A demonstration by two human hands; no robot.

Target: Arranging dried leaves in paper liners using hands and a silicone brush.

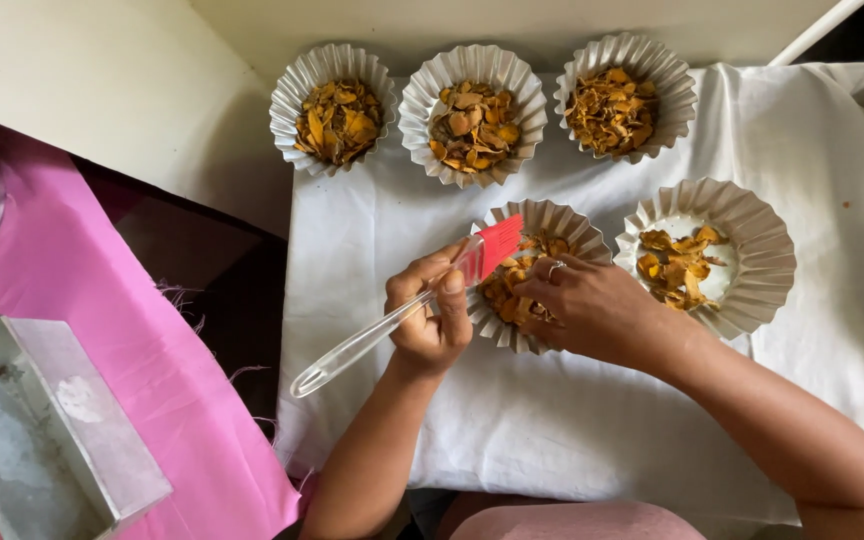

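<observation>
White cloth [552, 420]: bears 5 fluted paper cups of orange-brown flakes.
Left hand [432, 315]: clenched on clear-handled red brush [432, 285], bristles over near cup [532, 285].
Right hand [592, 305]: fingers resting in that cup, grasp unclear.

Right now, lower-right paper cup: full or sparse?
Sparse. The lower-right paper cup holds only a thin scatter of orange chips; its white base shows through.

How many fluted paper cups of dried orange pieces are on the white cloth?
5: three along the back, left, middle, right; one in front under the hands; one to its right. None seems hidden.
</observation>
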